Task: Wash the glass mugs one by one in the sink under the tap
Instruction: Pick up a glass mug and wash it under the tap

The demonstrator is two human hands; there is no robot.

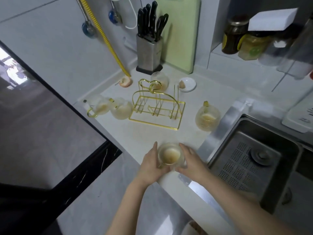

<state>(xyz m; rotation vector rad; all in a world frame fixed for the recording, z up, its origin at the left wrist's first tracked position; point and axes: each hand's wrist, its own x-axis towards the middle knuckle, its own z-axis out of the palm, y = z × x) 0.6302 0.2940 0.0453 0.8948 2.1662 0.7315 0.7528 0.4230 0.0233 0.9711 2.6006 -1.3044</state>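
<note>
1. Far out ahead of the left hand (pixel 151 162), toward its outer side: two cloudy glass mugs (pixel 110 107) touching, pale residue inside, well apart from the hands.
2. Straight ahead of both hands, a gold wire rack (pixel 157 107) with bare slots; behind it one more mug (pixel 160 81), a small white dish (pixel 187 84), a knife block (pixel 149 53).
3. Between the palms, at the near counter edge: held mug (pixel 170 155), upright, tan dregs in the bottom. Left hand curled round its left wall, fingers wrapped; right hand (pixel 192 161) curled round the right wall, likewise gripping.
4. Ahead of the right hand, just beside the sink rim: another dirty mug (pixel 208 117), gold handle up.
5. Off to the right hand's outer side: steel sink (pixel 250 133), perforated tray and drain inside; tap out of view.
6. Step in hand, by judgement: first mug picked out, not yet over the basin.
7. Next move calls for carrying it rightward over the rim, kept level so dregs stay in, then finding the tap.
</note>
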